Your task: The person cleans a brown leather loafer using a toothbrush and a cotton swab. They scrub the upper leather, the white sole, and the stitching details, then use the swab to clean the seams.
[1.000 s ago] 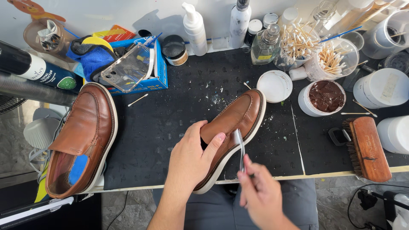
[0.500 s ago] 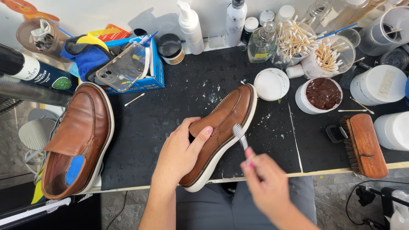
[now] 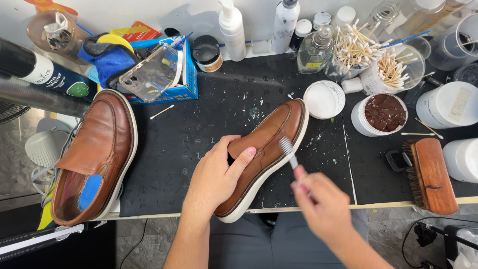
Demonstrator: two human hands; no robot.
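Note:
A brown leather shoe with a white sole (image 3: pixel 277 130) lies tilted on the black mat (image 3: pixel 199 129). My left hand (image 3: pixel 216 174) grips it around the heel and opening. My right hand (image 3: pixel 321 204), blurred, holds a small toothbrush-like brush (image 3: pixel 287 151) whose bristle head rests against the shoe's side near the white sole edge. The matching second shoe (image 3: pixel 94 154) lies at the left, partly off the mat.
An open tub of dark brown polish (image 3: pixel 384 113) and a white lid (image 3: pixel 323 98) sit right of the shoe. A wooden brush (image 3: pixel 432 174) lies at the right edge. Cotton swabs (image 3: pixel 393 67), bottles (image 3: pixel 233 30) and a blue box (image 3: pixel 159 74) line the back.
The shoe has shifted slightly up and right under my left hand. My right hand has moved the small brush along the shoe's side, away from the heel end.

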